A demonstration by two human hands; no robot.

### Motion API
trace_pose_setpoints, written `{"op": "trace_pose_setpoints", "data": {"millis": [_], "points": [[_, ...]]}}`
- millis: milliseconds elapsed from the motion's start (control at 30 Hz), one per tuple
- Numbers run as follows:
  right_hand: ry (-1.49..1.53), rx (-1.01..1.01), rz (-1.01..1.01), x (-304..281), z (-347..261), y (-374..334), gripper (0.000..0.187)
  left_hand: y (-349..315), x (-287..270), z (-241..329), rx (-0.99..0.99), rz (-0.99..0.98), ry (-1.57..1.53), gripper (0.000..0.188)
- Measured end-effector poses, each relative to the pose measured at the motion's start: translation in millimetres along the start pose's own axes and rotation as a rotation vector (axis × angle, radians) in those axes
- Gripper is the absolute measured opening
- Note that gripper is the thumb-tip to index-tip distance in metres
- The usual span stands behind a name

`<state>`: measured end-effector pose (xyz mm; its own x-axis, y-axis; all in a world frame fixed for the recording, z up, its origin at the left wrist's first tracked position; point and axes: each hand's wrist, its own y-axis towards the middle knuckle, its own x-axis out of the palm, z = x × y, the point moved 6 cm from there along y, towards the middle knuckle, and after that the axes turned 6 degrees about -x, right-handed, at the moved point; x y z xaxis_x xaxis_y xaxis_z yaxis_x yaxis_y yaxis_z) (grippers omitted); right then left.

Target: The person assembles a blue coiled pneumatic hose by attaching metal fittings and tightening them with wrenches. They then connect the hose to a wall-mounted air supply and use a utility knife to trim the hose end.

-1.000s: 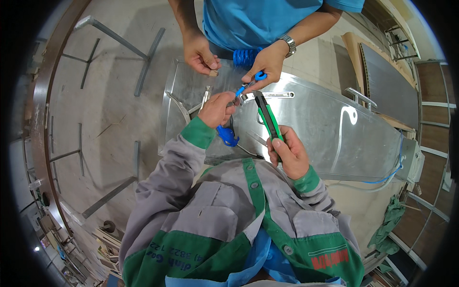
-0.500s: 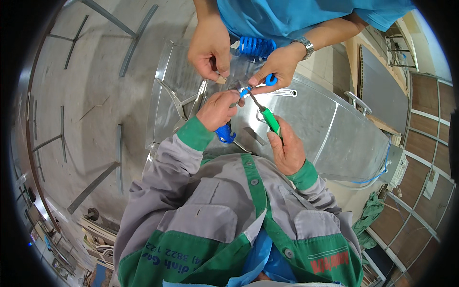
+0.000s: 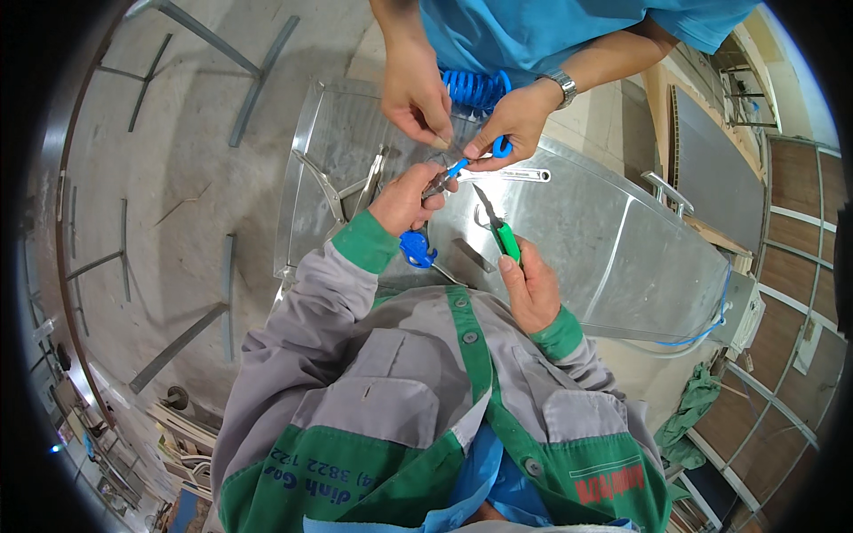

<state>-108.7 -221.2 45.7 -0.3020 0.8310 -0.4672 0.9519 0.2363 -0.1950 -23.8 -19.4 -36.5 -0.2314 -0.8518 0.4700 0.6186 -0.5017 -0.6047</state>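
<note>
My left hand is closed around a metal hose fitting, from which the end of a blue hose sticks out. My right hand grips a green-handled knife, its dark pointed blade angled up and apart from the hose. Across from me, a co-worker's hand with a wristwatch holds the same blue hose. Their other hand hovers over the fitting with fingers pinched; what it holds, if anything, is too small to tell. A coiled blue hose lies by the co-worker's shirt.
The metal table carries a wrench, a locking clamp, a blue plastic-bodied tool and a flat metal strip. Metal frames stand on the floor to the left. Panels lean at the right.
My knife has drawn back from the blue hose, its blade now apart from it. The co-worker's hand without the watch has moved right, closer to the fitting.
</note>
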Motion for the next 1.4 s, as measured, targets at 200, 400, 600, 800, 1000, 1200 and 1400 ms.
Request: {"op": "trace_pose_setpoints", "data": {"millis": [200,400,600,800,1000,1200,1400], "points": [[0.012,0.019,-0.016,3,10,1,0.035,1,0,4,-0.082,0.063,0.12,0.038],[-0.08,0.039,0.05,-1,14,9,0.029,12,12,6,0.007,0.149,0.201,0.037],[-0.242,-0.022,0.048,0,13,24,0.027,13,13,5,0.082,0.153,0.377,0.037],[-0.309,-0.041,0.027,3,13,30,0.024,-3,17,20,0.401,0.196,0.653,0.036],[-0.333,-0.05,0.017,9,12,34,0.023,-7,14,15,0.319,0.24,0.531,0.037],[-0.534,-0.018,0.01,16,15,34,0.024,-13,17,19,0.339,0.386,0.769,0.032],[-0.61,0.009,-0.065,26,13,35,0.027,-19,19,18,0.527,0.453,0.968,0.027]]}}
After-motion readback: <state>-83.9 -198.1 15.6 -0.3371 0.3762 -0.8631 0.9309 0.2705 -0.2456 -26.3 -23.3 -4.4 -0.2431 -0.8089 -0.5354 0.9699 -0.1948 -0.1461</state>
